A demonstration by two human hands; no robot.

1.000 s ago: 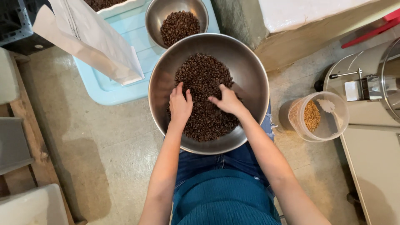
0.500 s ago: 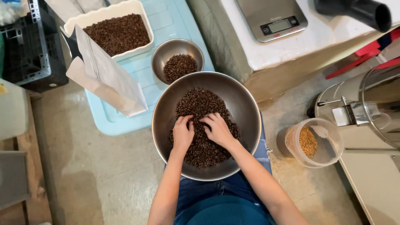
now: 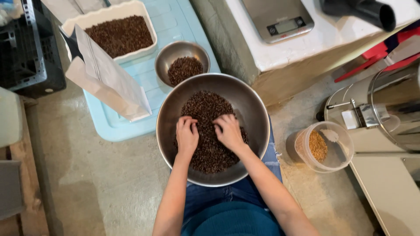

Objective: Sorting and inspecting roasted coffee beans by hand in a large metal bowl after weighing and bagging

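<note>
A large steel bowl (image 3: 253,109) rests on my lap, filled with dark roasted coffee beans (image 3: 205,105). My left hand (image 3: 187,135) lies on the beans at the bowl's near left, fingers curled into them. My right hand (image 3: 228,131) is beside it, also curled down among the beans. A smaller steel bowl (image 3: 175,50) with a few beans stands just beyond. A white rectangular tub (image 3: 144,22) full of beans sits further back left.
A white paper bag (image 3: 109,83) leans on a light blue lid (image 3: 113,124). A clear plastic tub (image 3: 337,148) with tan grains stands on the floor at right, next to a steel machine (image 3: 389,109). A digital scale (image 3: 280,19) sits on a white counter. A black crate (image 3: 26,52) is at left.
The view has tilted up, showing the scale and white tub. Both hands have drawn together toward the bowl's middle and their fingers have curled into the beans.
</note>
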